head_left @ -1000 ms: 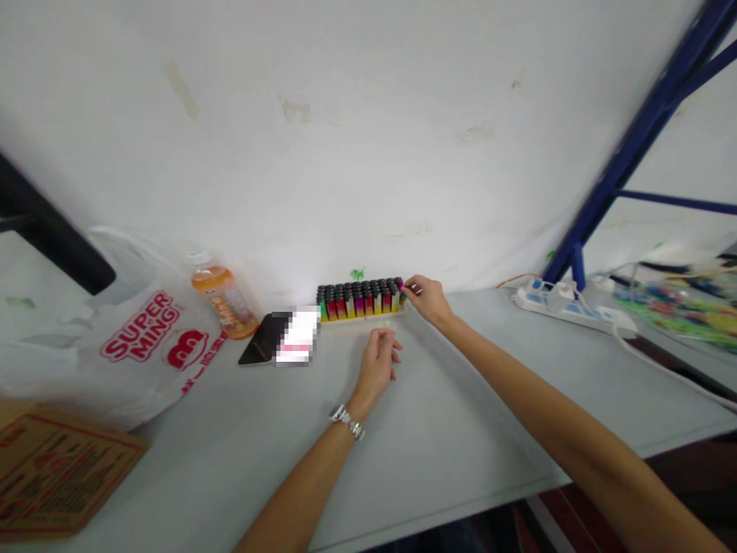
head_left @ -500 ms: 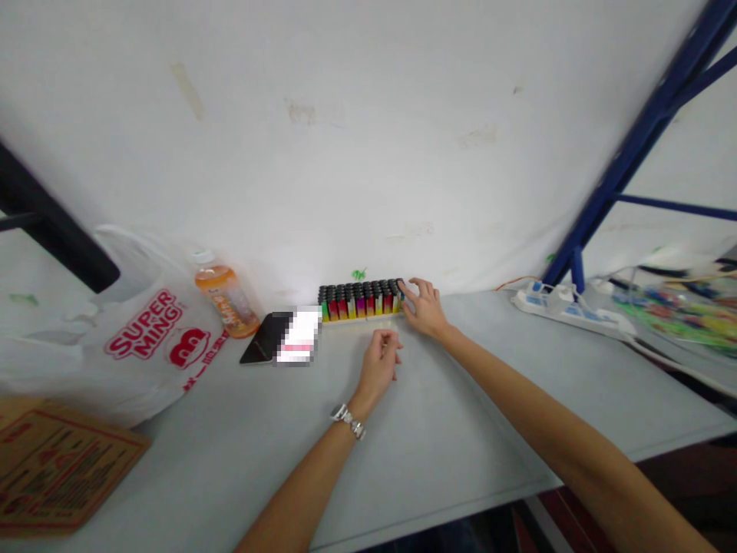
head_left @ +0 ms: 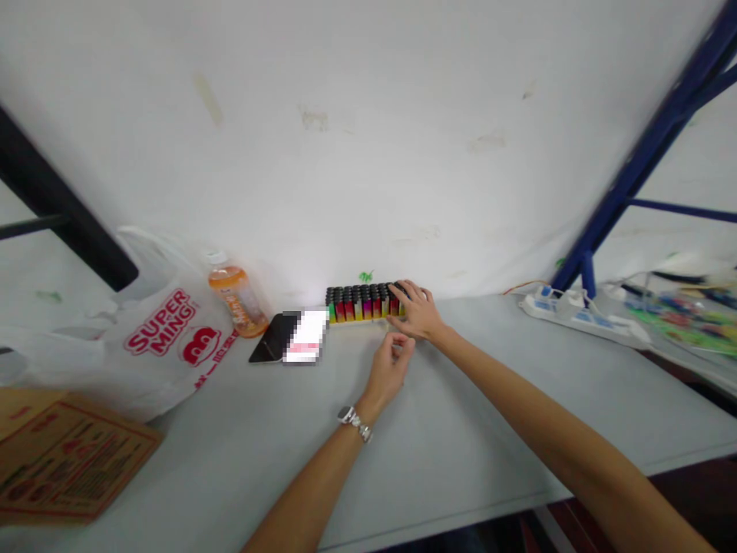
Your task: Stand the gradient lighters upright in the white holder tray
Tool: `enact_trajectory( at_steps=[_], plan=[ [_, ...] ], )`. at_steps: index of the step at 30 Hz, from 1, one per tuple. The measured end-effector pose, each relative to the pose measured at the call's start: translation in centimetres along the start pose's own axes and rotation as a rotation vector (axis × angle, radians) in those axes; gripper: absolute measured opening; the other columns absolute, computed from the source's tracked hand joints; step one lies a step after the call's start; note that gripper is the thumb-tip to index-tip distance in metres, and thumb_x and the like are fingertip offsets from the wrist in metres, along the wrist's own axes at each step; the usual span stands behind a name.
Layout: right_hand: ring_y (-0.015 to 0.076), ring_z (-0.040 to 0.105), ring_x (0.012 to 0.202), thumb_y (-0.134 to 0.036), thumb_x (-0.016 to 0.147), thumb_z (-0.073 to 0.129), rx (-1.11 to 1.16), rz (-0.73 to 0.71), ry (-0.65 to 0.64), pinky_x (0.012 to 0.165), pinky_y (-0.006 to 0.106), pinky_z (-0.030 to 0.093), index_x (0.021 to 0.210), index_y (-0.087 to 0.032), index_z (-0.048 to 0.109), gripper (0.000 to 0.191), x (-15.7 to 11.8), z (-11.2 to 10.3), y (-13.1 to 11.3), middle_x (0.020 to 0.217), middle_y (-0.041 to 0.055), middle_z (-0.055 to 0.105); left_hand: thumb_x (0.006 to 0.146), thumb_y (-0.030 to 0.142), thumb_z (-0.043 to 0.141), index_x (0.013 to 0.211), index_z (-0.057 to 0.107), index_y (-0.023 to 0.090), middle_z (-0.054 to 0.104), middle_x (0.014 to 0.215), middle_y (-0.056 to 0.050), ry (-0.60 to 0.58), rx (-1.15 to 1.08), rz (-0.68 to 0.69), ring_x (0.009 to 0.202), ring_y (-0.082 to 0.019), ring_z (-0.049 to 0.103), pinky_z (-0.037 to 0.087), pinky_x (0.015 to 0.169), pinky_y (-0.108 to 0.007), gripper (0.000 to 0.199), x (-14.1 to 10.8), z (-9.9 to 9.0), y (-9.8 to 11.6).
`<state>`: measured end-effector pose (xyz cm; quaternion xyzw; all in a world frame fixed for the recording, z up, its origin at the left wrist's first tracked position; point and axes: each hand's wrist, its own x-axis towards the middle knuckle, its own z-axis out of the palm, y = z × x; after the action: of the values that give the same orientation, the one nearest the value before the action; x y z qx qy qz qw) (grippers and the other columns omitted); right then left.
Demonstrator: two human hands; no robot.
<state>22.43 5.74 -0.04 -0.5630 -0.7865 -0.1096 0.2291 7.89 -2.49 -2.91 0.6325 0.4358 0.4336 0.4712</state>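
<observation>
Several rows of multicoloured lighters [head_left: 361, 302] with black tops stand upright in a low, pale tray [head_left: 358, 322] against the wall. My right hand [head_left: 419, 311] reaches over the right end of the rows. Its fingers are apart across the black tops, and the thumb is low at the front corner; whether it grips a single lighter is hidden. Just in front of the tray, my left hand [head_left: 390, 365], with a silver watch [head_left: 348, 415] at the wrist, is curled with thumb and fingertips close together. Anything between those fingertips is too small to make out.
Left of the tray lie a dark phone or tablet [head_left: 276, 336] and a blurred-out area. Beyond are an orange drink bottle [head_left: 239, 299], a white plastic bag [head_left: 166, 346] and a cardboard box [head_left: 74, 461]. To the right lies a white power strip [head_left: 581, 316] by a blue post [head_left: 622, 169].
My right hand has moved from beside the right end onto the lighters' tops. My left hand has come closer to it, its fingertips pinched. The view has shifted slightly.
</observation>
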Motion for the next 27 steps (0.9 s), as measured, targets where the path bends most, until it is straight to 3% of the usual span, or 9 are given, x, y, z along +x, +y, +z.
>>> enact_trajectory(
  at_steps=[8,14,21,27],
  plan=[
    [0.0317,0.029,0.142,-0.060,0.087,0.051,-0.034,0.019,-0.030,0.112,0.052,0.020,0.150,-0.022,0.038,0.075,0.0,-0.4,-0.7,0.155,0.0146,0.037,0.089,0.049,0.053,0.099,0.057,0.019,0.061,0.079,-0.001,0.027,0.091,0.066,0.070,-0.013,0.056,0.044,0.061,-0.024,0.032,-0.1,0.1,0.0],
    [0.0316,0.025,0.144,-0.063,0.088,0.050,-0.043,0.009,-0.001,0.114,0.052,0.015,0.153,-0.025,0.034,0.077,0.6,-0.1,-2.3,0.156,0.0144,0.034,0.089,0.048,0.056,0.096,0.057,0.019,0.066,0.095,-0.004,0.021,0.108,0.124,0.074,-0.013,0.056,0.045,0.073,-0.028,0.031,-0.2,0.1,0.2],
    [0.0310,0.030,0.141,-0.059,0.091,0.047,-0.031,-0.016,-0.025,0.115,0.053,0.013,0.151,-0.026,0.038,0.069,0.9,0.5,-2.6,0.153,0.0124,0.040,0.089,0.051,0.055,0.095,0.059,0.019,0.067,0.094,-0.004,0.018,0.079,0.138,0.074,-0.014,0.056,0.044,0.072,-0.028,0.033,-0.4,0.1,0.4],
    [0.0308,0.028,0.142,-0.060,0.090,0.047,-0.034,-0.019,-0.036,0.115,0.052,0.014,0.152,-0.024,0.037,0.072,0.9,0.5,-2.6,0.155,0.0133,0.037,0.092,0.054,0.047,0.090,0.060,0.020,0.061,0.075,-0.001,-0.025,0.009,0.078,0.066,-0.013,0.054,0.042,0.057,-0.022,0.037,-0.6,-0.1,1.1]
  ],
)
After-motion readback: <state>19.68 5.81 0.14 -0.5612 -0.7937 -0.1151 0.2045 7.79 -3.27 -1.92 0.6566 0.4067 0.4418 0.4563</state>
